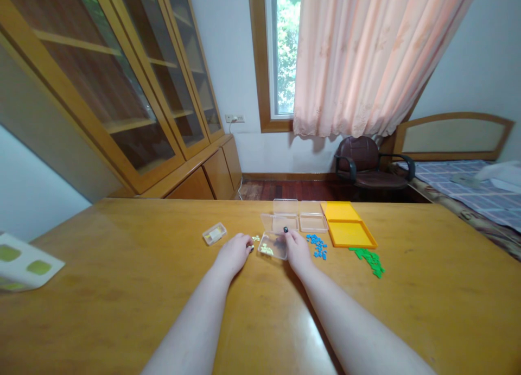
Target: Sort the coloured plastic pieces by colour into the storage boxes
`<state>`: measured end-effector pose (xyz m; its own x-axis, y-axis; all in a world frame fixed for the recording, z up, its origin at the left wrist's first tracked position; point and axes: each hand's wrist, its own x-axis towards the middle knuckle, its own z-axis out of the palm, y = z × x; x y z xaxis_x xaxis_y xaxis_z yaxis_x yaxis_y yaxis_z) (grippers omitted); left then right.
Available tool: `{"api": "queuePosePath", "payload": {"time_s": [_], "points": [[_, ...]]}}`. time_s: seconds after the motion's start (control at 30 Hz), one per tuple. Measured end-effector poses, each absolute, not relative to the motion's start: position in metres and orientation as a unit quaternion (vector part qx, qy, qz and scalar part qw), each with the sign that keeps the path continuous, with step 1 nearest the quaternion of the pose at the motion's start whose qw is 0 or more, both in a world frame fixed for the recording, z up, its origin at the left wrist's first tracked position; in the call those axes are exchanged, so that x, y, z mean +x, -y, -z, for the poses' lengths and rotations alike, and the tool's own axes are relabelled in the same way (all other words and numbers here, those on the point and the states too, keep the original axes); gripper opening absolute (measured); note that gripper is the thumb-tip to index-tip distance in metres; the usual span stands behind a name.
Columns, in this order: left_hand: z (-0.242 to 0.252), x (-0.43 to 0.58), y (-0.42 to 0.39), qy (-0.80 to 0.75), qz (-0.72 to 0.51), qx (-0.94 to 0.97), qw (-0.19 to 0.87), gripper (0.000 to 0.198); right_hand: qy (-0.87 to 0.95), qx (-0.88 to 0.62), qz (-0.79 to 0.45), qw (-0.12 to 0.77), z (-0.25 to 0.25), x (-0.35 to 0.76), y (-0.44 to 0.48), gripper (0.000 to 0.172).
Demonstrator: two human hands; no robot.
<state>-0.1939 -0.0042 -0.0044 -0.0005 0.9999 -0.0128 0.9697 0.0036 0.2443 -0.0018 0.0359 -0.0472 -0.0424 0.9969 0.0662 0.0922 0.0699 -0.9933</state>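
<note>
Your right hand (299, 251) is clamped on the right edge of the clear box (277, 252), which has pale pieces (266, 249) inside at its left. Just left of that box, your left hand (236, 251) curls its fingers beside loose pale pieces (256, 238) on the table (134, 288); whether they pinch one, I cannot tell. Right of the box lie blue pieces (319, 247), and farther right the open yellow case (352, 234) and green pieces (371, 260).

Home bedroom, looks like: padded headboard (451, 139), plaid bedding (442, 175), pink floral curtain (366, 55), glass-front wooden cabinet (136, 87), dark wood floor (293, 188).
</note>
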Motion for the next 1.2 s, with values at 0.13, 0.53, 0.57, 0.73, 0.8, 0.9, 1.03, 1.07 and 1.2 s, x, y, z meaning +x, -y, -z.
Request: {"api": "queuePosePath", "payload": {"time_s": [0.13,0.53,0.57,0.73,0.8,0.9,1.03,1.07,1.2], "points": [[0.006,-0.193,0.002,-0.716,-0.065,0.689,0.087,0.011,0.55,-0.495,-0.468,0.483,0.05,-0.002,-0.037,0.04],[0.01,-0.194,0.004,-0.704,-0.081,0.701,0.076,0.011,0.552,-0.493,-0.466,0.485,0.054,-0.003,-0.039,0.038],[0.01,-0.194,0.004,-0.705,-0.083,0.701,0.075,0.011,0.553,-0.492,-0.465,0.486,0.054,-0.003,-0.039,0.039],[0.01,-0.194,0.004,-0.714,-0.086,0.691,0.066,0.013,0.552,-0.494,-0.464,0.486,0.054,-0.003,-0.038,0.041],[0.009,-0.195,0.004,-0.717,-0.082,0.689,0.067,0.013,0.55,-0.495,-0.464,0.487,0.052,-0.003,-0.037,0.042],[0.006,-0.197,0.004,-0.717,-0.087,0.688,0.068,0.013,0.548,-0.494,-0.465,0.489,0.049,-0.002,-0.036,0.043],[0.0,-0.202,0.003,-0.734,-0.087,0.671,0.065,0.012,0.554,-0.497,-0.46,0.484,0.046,-0.001,-0.035,0.041],[-0.001,-0.203,0.003,-0.737,-0.085,0.668,0.064,0.012,0.558,-0.497,-0.456,0.482,0.046,-0.001,-0.035,0.04],[-0.002,-0.203,0.005,-0.733,-0.079,0.671,0.075,0.013,0.559,-0.5,-0.457,0.479,0.046,-0.001,-0.035,0.037]]}}
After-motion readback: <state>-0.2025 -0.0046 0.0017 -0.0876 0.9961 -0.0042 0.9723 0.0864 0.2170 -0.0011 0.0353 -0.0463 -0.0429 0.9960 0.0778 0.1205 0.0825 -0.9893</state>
